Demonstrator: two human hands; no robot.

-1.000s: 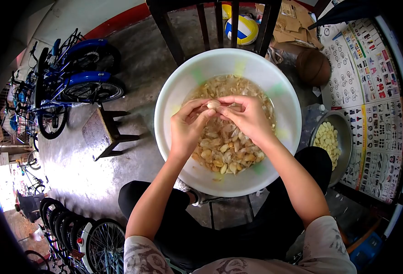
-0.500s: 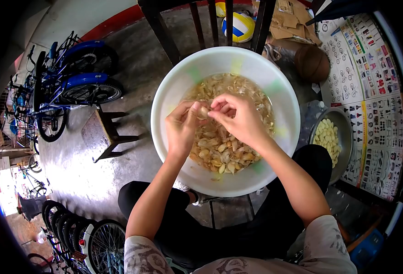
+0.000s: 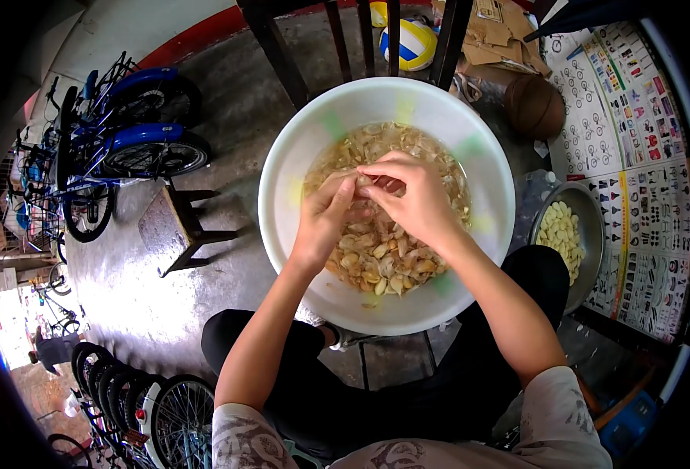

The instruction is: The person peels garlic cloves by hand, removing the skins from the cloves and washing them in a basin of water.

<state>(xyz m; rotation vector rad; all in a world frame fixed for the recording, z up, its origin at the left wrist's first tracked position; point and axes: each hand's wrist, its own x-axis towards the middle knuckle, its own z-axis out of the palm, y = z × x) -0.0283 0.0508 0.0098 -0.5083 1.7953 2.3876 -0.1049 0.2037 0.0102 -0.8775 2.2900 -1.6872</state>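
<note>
A wide white basin holds water with many garlic cloves and loose skins. Above its middle, my left hand pinches a garlic clove between thumb and fingers. My right hand meets it from the right, its fingertips closed on the same clove, which they partly hide. To the right, a metal bowl contains peeled pale cloves.
A small wooden stool stands left of the basin, with bicycles beyond. A dark chair, a volleyball, a brown ball and cardboard lie past the basin. A printed sheet is at right.
My hands parted slightly at the clove, then came back together over the basin. My left hand has shifted a little right since half a second ago.
</note>
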